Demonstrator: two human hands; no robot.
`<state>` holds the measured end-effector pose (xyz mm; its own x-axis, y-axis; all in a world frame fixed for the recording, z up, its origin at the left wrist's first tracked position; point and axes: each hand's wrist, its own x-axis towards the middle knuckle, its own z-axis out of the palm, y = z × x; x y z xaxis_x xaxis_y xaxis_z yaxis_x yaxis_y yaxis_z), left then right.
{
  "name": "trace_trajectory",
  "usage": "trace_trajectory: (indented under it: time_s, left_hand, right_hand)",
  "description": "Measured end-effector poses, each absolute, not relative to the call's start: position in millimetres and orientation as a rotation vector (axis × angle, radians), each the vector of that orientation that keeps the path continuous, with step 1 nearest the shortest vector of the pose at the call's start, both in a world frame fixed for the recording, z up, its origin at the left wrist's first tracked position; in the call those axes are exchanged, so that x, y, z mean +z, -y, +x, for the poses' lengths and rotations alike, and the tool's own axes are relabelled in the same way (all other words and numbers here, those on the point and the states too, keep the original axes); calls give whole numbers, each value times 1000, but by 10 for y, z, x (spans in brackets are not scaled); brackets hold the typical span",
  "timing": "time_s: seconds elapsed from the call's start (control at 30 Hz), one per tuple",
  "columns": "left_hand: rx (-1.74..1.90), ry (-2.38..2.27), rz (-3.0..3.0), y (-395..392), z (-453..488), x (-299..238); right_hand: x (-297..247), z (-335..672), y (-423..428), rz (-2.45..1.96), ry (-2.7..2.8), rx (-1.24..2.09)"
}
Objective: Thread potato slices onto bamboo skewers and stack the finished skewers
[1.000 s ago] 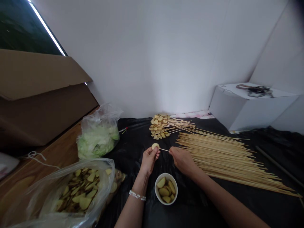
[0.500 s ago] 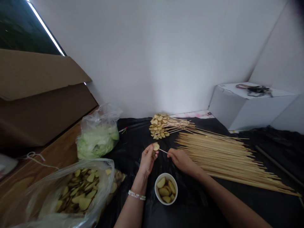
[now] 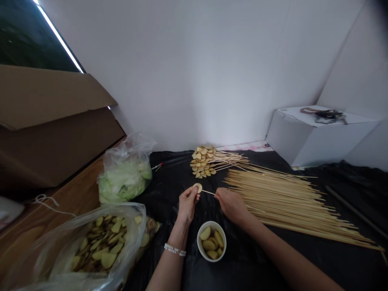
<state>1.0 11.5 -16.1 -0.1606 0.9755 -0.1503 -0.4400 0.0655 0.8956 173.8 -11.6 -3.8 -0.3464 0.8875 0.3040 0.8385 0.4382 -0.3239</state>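
Black plastic sheeting (image 3: 236, 252) is spread under most of our stuff, and a white round cup (image 3: 199, 243) sits on it right in front of us, holding a bunch of pale yellow slices (image 3: 209, 245), potato by the look of them. Just beyond the cup and a bit to its left, our left hand (image 3: 188, 202) has a pale yellow round slice (image 3: 199, 187) pinched between thumb and fingers. Our right hand (image 3: 230, 203), beyond the cup and to its right, is closed around a thin wooden skewer (image 3: 208, 192). That skewer's far end meets the slice's edge; we can't tell how deep it goes.

Farther behind the cup we've got a heap of skewered pale slices (image 3: 202, 163), sticks pointing right. Right of the cup and farther back lies a broad spread of bare straw-coloured wooden sticks (image 3: 285, 202). Way over left of it, an open clear plastic bag (image 3: 39, 258) holds loads more slices, and behind that sits another see-through bag (image 3: 133, 145) with pale green leafy stuff inside.
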Motion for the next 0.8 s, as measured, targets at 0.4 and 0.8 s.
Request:
trace_trajectory:
  time_s: [0.4, 0.8]
  left_hand:
    - [1417, -1028, 708, -112, 10, -144]
    - [1390, -1013, 671, -102, -5, -117]
  right_hand:
    - [-32, 1752, 62, -1354, 2186, 513]
    - [-31, 1742, 78, -1433, 2292, 414]
